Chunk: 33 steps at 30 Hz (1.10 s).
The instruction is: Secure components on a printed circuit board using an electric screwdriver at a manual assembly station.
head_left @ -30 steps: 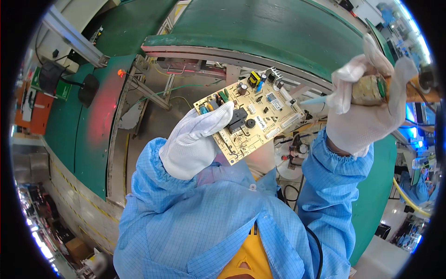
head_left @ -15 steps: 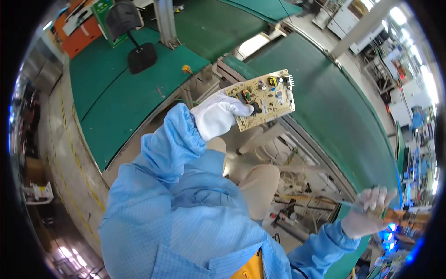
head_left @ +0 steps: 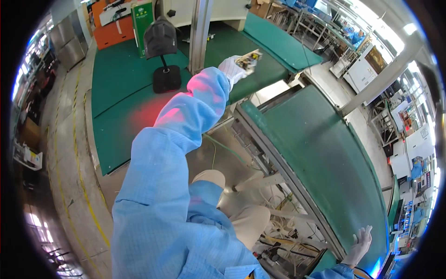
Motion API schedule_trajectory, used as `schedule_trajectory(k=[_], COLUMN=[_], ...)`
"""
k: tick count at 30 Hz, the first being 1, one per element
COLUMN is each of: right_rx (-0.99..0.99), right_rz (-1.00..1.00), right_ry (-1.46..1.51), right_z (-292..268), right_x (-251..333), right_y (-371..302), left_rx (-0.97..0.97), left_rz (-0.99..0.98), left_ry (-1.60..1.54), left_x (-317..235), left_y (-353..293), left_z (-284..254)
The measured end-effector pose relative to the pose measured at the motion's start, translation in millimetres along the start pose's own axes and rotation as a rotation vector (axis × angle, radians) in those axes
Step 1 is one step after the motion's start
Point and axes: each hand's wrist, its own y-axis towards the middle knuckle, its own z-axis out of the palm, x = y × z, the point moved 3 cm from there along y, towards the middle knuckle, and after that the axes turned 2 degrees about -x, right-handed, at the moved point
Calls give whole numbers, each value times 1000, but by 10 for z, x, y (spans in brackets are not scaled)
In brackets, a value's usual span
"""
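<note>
Circuit board (head_left: pixel 251 60), gripped by fingers of left hand (head_left: pixel 231 71), above far conveyor (head_left: pixel 227 49); right hand (head_left: pixel 359 245), fingers extended, at lower end of near conveyor (head_left: pixel 320 135).

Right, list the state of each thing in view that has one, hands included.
Left hand: closed on the circuit board, arm stretched forward
Right hand: open, nothing visible in it
Circuit board: held at its near edge
Black device on a stand: upright on the green table; on or off, cannot tell
Green box: standing upright
Ceiling light: lit
</note>
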Motion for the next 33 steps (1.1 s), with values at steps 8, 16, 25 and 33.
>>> schedule_trajectory(k=[8,16,25,33], right_rx=[-428,-237,-314,-244], right_rz=[-359,-277,-75,-23], right_ry=[-1340,-1476,-1339,-1454], right_z=[-1169,-2010,-1286,-606], right_x=[-1044,-1720,-891,-370], right_y=[1193,1918,1129,490], left_rx=[110,208,417,363], left_rz=[-280,-368,259,987], left_ry=[460,386,435,182], left_x=[660,45,-1383,-2750], left_y=[337,211,-377,-1573], left_z=[-148,-227,558,1027])
